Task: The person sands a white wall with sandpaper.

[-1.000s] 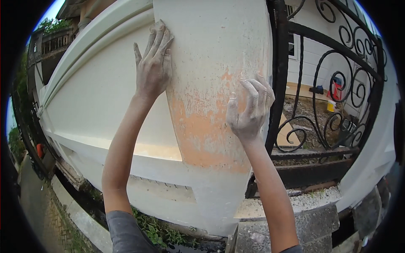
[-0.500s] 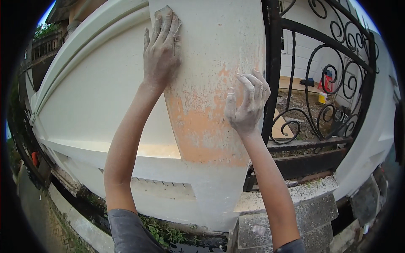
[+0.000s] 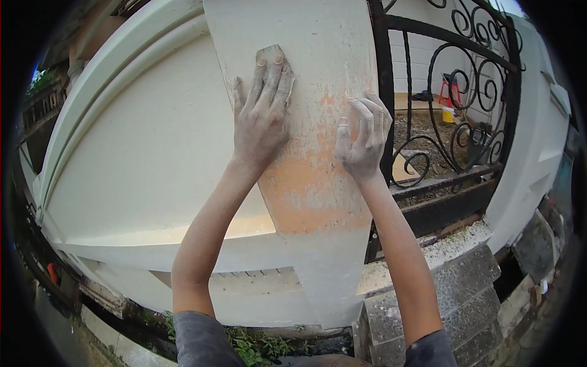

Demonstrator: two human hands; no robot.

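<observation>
A pale pillar [image 3: 324, 55] stands in front of me, its paint worn to patchy orange [image 3: 306, 177] on the lower part. My left hand [image 3: 263, 116], whitened with dust, presses a grey, pointed-edged piece of sandpaper [image 3: 269, 51] flat against the pillar's upper face. Its fingers lie along the sheet, and the hand hides most of it. My right hand [image 3: 365, 136], just as dusty, rests against the pillar's right edge beside the gate. Those fingers are bent and the thumb stands apart; I see nothing held in them.
Right of the pillar stands a black wrought-iron gate [image 3: 449, 110] with scrolls. Behind it are a red stool [image 3: 450, 92] and a yellow-and-white bucket [image 3: 448, 114]. A cream wall panel [image 3: 128, 147] extends left. Stone steps [image 3: 440, 293] and green plants [image 3: 257, 345] lie below.
My left hand has slid down and to the right over the pillar with the sandpaper. My right hand keeps nearly the same spot at the edge. The view has shifted slightly.
</observation>
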